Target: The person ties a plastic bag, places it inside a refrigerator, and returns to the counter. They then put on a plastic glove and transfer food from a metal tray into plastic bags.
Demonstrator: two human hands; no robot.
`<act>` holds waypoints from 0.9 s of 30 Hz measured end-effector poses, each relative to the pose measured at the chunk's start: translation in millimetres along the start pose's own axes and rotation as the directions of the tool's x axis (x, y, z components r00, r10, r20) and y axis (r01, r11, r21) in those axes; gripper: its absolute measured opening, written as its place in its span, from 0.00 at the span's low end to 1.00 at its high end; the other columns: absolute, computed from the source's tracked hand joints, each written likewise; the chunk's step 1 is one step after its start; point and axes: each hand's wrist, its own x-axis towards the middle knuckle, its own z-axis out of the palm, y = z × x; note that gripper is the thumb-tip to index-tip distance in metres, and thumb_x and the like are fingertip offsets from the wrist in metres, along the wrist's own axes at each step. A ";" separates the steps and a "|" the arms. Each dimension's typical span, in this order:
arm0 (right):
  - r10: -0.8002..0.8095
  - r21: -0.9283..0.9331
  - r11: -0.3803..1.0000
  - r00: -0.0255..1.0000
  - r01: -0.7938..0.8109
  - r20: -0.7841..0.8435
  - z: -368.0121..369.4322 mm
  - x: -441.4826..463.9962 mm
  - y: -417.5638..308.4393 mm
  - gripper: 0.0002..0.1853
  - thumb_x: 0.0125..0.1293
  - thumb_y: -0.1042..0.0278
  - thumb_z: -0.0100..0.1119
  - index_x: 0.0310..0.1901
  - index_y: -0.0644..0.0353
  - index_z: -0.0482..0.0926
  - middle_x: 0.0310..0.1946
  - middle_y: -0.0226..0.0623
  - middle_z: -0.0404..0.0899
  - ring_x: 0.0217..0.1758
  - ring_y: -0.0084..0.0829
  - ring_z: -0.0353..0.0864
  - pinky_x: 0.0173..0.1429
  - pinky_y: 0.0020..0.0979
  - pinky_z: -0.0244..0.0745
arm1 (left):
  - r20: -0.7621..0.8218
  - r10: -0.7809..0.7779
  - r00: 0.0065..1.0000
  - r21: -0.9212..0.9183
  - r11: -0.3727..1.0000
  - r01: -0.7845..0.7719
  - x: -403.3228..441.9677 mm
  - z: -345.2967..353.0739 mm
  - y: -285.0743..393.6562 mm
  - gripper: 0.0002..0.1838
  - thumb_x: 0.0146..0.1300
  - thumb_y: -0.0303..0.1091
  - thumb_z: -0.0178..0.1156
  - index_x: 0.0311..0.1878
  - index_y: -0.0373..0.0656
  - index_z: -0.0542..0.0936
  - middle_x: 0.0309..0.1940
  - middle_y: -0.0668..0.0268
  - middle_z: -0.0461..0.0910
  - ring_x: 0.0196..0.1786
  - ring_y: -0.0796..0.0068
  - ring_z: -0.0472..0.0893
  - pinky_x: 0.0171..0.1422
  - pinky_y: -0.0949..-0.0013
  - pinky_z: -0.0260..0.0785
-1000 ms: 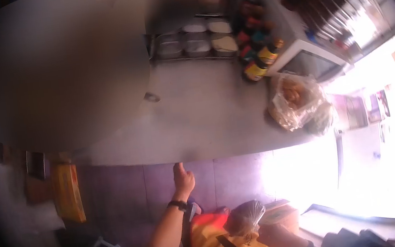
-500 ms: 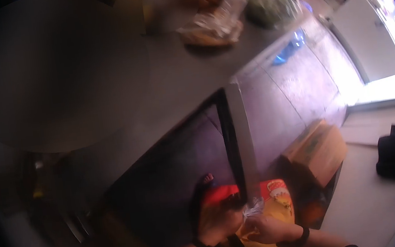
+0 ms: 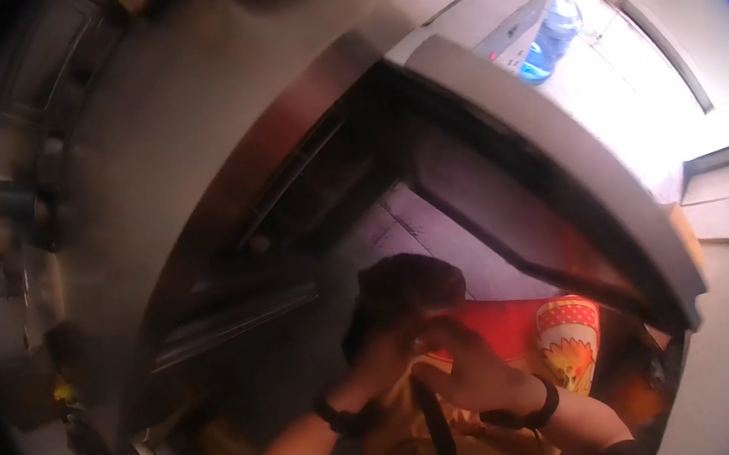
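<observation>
A dark brown bundle (image 3: 408, 286), which looks like a bag with dark contents, is in front of me at waist height. My left hand (image 3: 381, 362) and my right hand (image 3: 477, 364) meet at its near side, fingers bent around the gathered top. Shadow and blur hide the exact finger positions. Both wrists wear dark bands. Just beyond the bundle, a metal door (image 3: 546, 151) stands open from the compartment under the counter, whose inside is dark. My yellow and red apron (image 3: 504, 324) lies behind and below the hands.
The metal counter (image 3: 174, 87) curves across the upper left. Past the door are a blue plastic bottle (image 3: 555, 36) and floor tiles. A pale surface (image 3: 723, 329) runs along the right side, with a cardboard box edge (image 3: 686, 233) near it. Blurred items line the far left.
The view has turned and moved closer to the under-counter compartment, and its door stands wider in view. My hands, apart at first, came together at the bag, which now shows in front of them.
</observation>
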 end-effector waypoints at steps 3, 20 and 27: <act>-0.055 0.017 0.998 0.998 0.055 0.004 3.2 31.7 19.1 0.20 0.59 0.74 0.64 0.55 0.63 0.75 0.50 0.48 0.78 0.54 0.47 0.80 0.57 0.40 0.77 | -0.218 0.344 0.913 0.369 0.896 -0.249 17.8 -15.5 -34.0 0.16 0.65 0.24 0.59 0.56 0.41 0.79 0.51 0.54 0.83 0.54 0.54 0.83 0.55 0.61 0.76; 0.338 0.808 0.545 0.941 -0.221 0.029 57.9 129.0 143.8 0.31 0.73 0.50 0.60 0.71 0.52 0.62 0.58 0.36 0.73 0.55 0.36 0.80 0.50 0.41 0.85 | -0.497 0.518 0.696 0.685 0.727 -0.052 35.4 -86.1 -46.3 0.09 0.70 0.28 0.52 0.50 0.41 0.78 0.42 0.51 0.82 0.46 0.42 0.81 0.49 0.45 0.74; 0.187 0.776 0.623 0.982 -0.095 -0.029 86.7 181.0 107.2 0.28 0.75 0.50 0.58 0.69 0.51 0.65 0.55 0.34 0.75 0.47 0.27 0.81 0.47 0.32 0.81 | -0.599 0.536 0.595 0.687 0.725 0.038 48.5 -110.8 -62.3 0.15 0.66 0.26 0.53 0.55 0.39 0.79 0.48 0.49 0.82 0.49 0.45 0.82 0.53 0.51 0.75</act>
